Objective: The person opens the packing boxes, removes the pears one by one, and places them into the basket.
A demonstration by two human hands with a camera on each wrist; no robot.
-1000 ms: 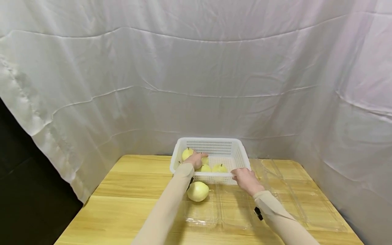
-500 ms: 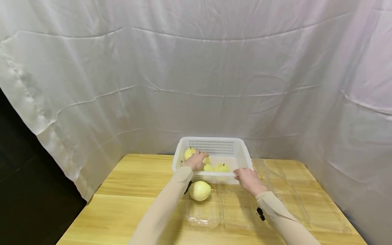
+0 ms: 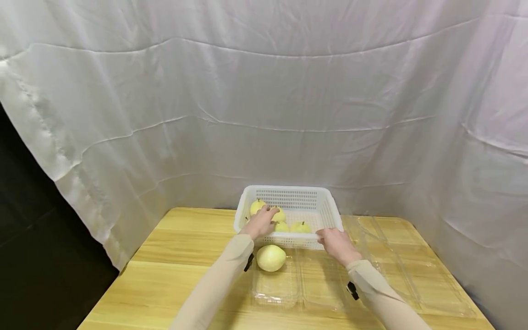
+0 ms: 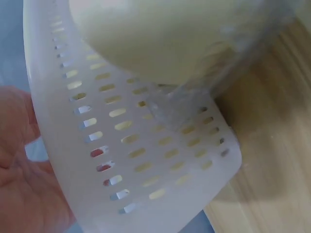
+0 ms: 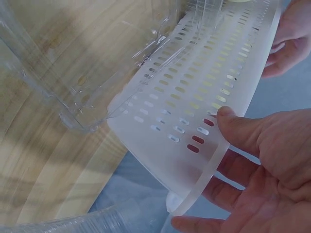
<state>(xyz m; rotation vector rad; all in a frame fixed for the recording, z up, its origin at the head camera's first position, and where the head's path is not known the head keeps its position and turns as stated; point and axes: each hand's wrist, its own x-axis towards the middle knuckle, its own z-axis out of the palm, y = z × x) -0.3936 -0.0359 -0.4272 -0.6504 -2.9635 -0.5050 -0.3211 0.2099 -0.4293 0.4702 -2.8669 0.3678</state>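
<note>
A white slotted plastic basket [image 3: 321, 206] stands at the back of the table with several yellow pears [image 3: 301, 227] inside. Reaching over its near rim, my left hand [image 3: 257, 223] has its fingers among the pears at the left end, with no pear gripped in its palm. In the left wrist view, the palm [image 4: 22, 179] shows behind the basket wall. My right hand [image 3: 336, 243] grips the near rim towards the right corner, thumb [image 5: 238, 128] outside and fingers inside. One larger pear [image 3: 271, 258] rests in a clear plastic container [image 3: 276, 288] in front of the basket.
Beside that container lies another clear compartment [image 3: 321, 284]. More transparent packaging [image 3: 425, 275] covers the right side of the wooden table [image 3: 165, 275]. A pale curtain [image 3: 288, 91] hangs behind and along both sides.
My left hand has drawn back slightly towards the near left rim, uncovering more of the pears. The right hand keeps its grip on the basket. The head view has shifted a little.
</note>
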